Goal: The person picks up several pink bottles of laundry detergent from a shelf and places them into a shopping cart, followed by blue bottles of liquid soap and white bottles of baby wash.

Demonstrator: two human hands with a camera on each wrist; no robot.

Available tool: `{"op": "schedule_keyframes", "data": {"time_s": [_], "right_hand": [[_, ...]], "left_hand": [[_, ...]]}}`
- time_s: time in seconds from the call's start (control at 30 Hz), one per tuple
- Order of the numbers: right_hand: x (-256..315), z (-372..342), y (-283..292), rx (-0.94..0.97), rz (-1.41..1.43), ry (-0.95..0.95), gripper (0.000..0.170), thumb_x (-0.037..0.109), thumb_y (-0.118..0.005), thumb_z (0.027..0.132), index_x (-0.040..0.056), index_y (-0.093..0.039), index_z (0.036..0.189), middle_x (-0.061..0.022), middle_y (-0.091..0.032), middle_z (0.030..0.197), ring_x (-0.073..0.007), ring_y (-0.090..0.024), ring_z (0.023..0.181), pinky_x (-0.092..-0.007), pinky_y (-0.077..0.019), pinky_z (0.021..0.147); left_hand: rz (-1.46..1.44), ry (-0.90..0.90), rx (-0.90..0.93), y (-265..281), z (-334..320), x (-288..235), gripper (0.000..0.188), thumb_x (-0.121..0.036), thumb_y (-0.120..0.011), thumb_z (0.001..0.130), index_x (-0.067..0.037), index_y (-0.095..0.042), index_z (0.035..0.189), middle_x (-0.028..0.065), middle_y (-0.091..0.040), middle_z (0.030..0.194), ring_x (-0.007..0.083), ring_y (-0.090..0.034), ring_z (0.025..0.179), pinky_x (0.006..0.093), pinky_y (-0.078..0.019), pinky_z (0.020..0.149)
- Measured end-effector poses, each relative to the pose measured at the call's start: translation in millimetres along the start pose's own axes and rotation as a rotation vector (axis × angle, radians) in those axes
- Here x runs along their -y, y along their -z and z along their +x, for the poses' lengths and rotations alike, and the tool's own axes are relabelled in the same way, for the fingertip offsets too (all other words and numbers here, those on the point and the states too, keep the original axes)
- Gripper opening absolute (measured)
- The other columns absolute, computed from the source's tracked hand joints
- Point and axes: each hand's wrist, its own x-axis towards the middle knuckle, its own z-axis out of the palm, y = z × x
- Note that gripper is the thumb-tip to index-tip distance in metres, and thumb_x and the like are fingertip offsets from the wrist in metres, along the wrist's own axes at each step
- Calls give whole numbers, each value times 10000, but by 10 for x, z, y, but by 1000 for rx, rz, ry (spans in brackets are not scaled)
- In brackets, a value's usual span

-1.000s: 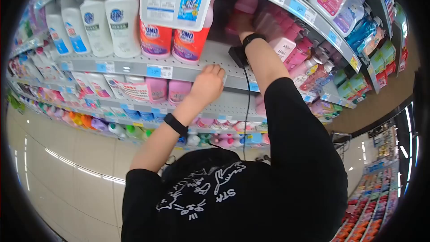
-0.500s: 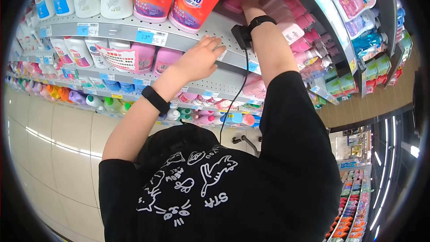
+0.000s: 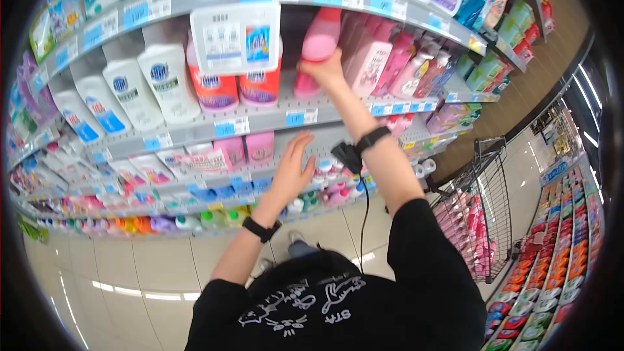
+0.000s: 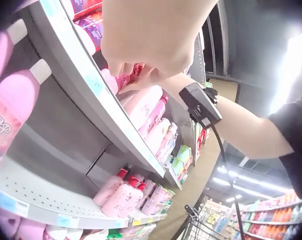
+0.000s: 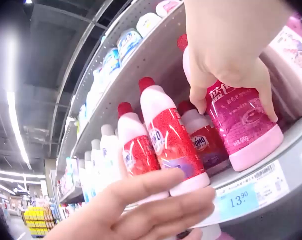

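Note:
My right hand (image 3: 325,71) grips a pink bottle (image 3: 321,39) around its middle, at the front of the shelf. In the right wrist view the bottle has a magenta label (image 5: 243,122) and a red cap, and its base is close above the shelf edge. Fingers and thumb curl down over its sides. My left hand (image 3: 291,168) is lower and to the left, fingers spread, holding nothing, in front of a lower shelf. Left of the gripped bottle stand red-labelled OMO bottles (image 5: 173,135); to its right is a row of pink bottles (image 3: 367,62).
A clear-framed sign (image 3: 237,39) hangs before the OMO bottles. White bottles (image 3: 166,81) stand farther left. The shelf edge (image 3: 260,122) carries price tags. A cable runs from the right wrist's camera (image 3: 346,155). A shopping cart (image 3: 478,221) is at the right.
My right hand has come from deep in the shelf to its front with the pink bottle. My left hand now sits lower, below the shelf edge. The head view has shifted.

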Motion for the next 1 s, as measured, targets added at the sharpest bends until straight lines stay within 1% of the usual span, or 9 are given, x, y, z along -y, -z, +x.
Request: {"op": "schedule_keyframes", "data": {"time_s": [0.03,0.13,0.27,0.43,0.5,0.57,0.67,0.77,1.0], "right_hand": [[49,-118,61,6,36,18,679,106,-790,574,-6,-387,1110,-97,-542,1016,-199,-559,929,-334,-499,791],[441,-554,386,135,127,58,746,108,-802,567,8,-358,1157,-108,-516,1078,-199,-540,980,-342,-480,829],[577,-1404,781,112,208,112,888,165,-830,563,10,-316,1271,-117,-467,1182,-206,-496,1087,-362,-428,916],[668,-2567,1809,391,62,125,949,215,-822,584,36,-290,1349,-123,-386,1339,-228,-405,1231,-364,-349,1016],[445,-3021,2300,721,-92,-140,962,229,-827,581,34,-296,1359,-129,-383,1353,-246,-394,1250,-363,-324,1037],[647,-3285,2725,533,-10,-164,917,245,-839,578,28,-353,1325,-141,-433,1307,-255,-430,1217,-370,-340,1022],[892,-3651,3355,337,-43,-129,848,254,-851,579,15,-422,1271,-146,-495,1237,-262,-476,1165,-380,-359,1002],[808,-4176,4121,219,-129,-285,792,249,-858,581,-3,-463,1220,-140,-516,1202,-254,-490,1141,-381,-370,985],[863,-5529,5535,-251,-157,-559,781,199,-877,559,-15,-478,1195,-130,-546,1156,-247,-538,1065,-364,-428,914]], "left_hand": [[-96,40,-64,-2,-3,-14,498,-17,-540,822,-14,-370,1290,186,-425,1317,334,-376,1266,412,-322,1043],[-351,110,-241,-60,-30,5,673,32,-543,824,-24,-186,1392,201,-397,1334,306,-368,1279,442,-275,1068],[-316,57,-272,-20,13,-276,758,-18,-628,773,-26,-197,1396,187,-374,1355,302,-338,1294,427,-247,1080],[-152,-102,300,-33,-79,-792,981,-220,-813,552,-42,-293,1365,176,-360,1368,354,-353,1268,432,-285,1057],[-328,-105,591,-212,-141,-1224,1009,-251,-830,528,-50,-296,1361,175,-367,1362,348,-370,1256,432,-292,1053],[-526,-74,634,-583,-364,-1487,1009,-281,-836,520,-41,-309,1347,170,-392,1338,330,-400,1232,431,-305,1046],[-512,-157,709,-1384,-695,-1714,1018,-294,-835,529,-32,-290,1348,174,-398,1328,319,-409,1227,413,-323,1040],[-606,-109,855,-2137,-993,-2201,1057,-329,-827,547,-23,-242,1372,180,-371,1360,314,-397,1246,412,-296,1061],[-598,-362,1095,-3614,-1645,-3361,1094,-311,-835,491,-32,-242,1368,186,-392,1333,353,-406,1224,421,-325,1043]]}}
